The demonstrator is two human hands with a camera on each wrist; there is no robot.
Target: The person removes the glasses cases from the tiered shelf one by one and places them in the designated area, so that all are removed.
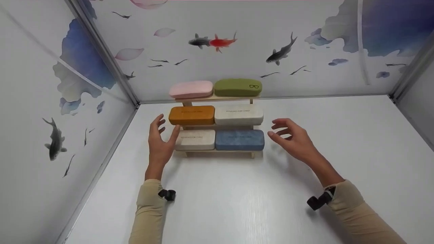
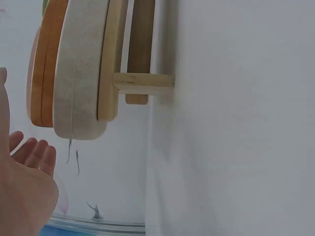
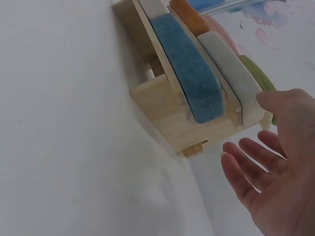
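Observation:
A three-tier wooden rack (image 1: 220, 151) bears glasses cases in pairs. On top lie a pink case (image 1: 191, 89) and a green case (image 1: 238, 87) with a small glasses mark. The middle tier has an orange case (image 1: 192, 115) and a white case (image 1: 239, 115). Below are a cream case (image 1: 196, 140) and a blue case (image 1: 240, 140). Beside the rack's left end is my left hand (image 1: 160, 142), thumb and fingers spread, holding nothing. My right hand (image 1: 294, 139) hovers off the right end with relaxed, slightly bent fingers and nothing in it.
The rack stands on a white table (image 1: 217, 196) near the back wall (image 1: 251, 64), which is printed with fish and petals. A side wall (image 1: 30, 135) borders the table on the left. Each wrist wears a small black camera (image 1: 168, 195).

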